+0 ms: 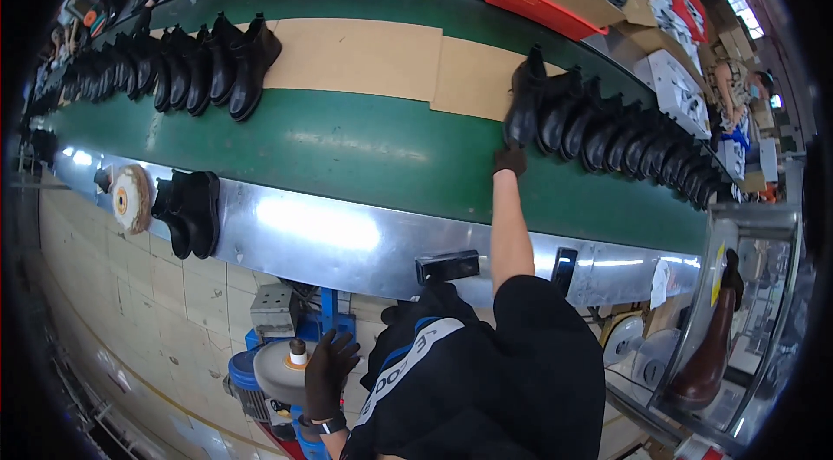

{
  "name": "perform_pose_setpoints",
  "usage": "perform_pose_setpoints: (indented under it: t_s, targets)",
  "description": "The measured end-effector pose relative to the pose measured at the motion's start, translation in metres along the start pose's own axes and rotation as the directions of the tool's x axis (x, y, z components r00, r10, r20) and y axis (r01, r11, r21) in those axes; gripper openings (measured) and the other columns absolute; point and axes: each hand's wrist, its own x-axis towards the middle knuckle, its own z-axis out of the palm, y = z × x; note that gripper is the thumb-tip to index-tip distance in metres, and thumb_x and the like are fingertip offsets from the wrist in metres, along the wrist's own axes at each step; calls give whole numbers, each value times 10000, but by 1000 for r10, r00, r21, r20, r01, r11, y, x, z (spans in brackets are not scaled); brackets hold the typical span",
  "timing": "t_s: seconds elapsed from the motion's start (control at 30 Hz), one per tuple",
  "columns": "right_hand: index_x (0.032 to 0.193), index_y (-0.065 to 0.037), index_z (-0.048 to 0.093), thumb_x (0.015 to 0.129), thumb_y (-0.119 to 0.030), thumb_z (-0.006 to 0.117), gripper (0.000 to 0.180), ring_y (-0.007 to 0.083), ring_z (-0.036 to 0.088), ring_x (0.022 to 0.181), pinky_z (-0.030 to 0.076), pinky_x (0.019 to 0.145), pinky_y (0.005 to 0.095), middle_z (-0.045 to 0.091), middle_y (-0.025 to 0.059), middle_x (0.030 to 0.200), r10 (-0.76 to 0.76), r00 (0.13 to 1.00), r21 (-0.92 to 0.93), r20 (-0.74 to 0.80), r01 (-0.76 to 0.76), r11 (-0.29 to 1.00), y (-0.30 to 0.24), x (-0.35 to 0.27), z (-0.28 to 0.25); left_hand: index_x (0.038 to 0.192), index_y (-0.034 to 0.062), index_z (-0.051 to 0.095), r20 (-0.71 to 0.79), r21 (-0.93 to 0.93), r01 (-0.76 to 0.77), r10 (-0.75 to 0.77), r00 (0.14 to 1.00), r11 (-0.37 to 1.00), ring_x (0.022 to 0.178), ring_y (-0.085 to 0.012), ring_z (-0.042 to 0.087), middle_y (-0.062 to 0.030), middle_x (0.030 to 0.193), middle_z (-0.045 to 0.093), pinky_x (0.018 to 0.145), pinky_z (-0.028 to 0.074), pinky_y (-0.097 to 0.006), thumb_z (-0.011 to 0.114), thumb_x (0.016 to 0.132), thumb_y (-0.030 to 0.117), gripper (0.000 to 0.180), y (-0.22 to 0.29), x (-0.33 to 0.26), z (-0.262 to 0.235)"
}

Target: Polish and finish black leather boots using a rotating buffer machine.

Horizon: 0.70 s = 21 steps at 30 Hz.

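My right hand (509,161), in a dark brown glove, reaches across the green belt (347,139) to the toe of a black ankle boot (524,104). Its fingers are closed at the toe and partly hidden. This boot stands at the left end of a row of black ankle boots (599,134). Low at my left side, my left hand (330,373), gloved in the same dark brown, is empty with its fingers apart. Beside it is a round grey-beige wheel (282,371) on a blue machine (247,382).
Another row of black boots (186,69) stands at the left, near cardboard sheets (356,56). On the metal edge (312,234) are a pair of boots (189,213), a fluffy wheel (131,198) and a black block (447,267). A red crate (538,4) sits beyond; a person (733,95) is far right.
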Motion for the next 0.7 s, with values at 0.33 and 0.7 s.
perform_pose_setpoints:
  t_s: [0.33,0.7]
  targets:
    - [1161,-16,463,664,-168,659,556,260,559,944,451,810,332,539,154,1096,-575,813,758,94,316,570,-404,-38,74,1274,4,339,-312,-28,-136,121,943,990,1004,-241,563,-164,1155,528,767,480,-292,373,919,204,409,-6,-34,-5]
    - [967,-79,583,779,-281,539,280,323,548,959,385,871,430,610,158,944,-858,370,266,355,841,472,-535,-65,56,1271,8,359,-450,-109,-280,204,869,954,998,-240,562,-171,1167,523,784,466,-296,389,916,321,474,-38,-43,2]
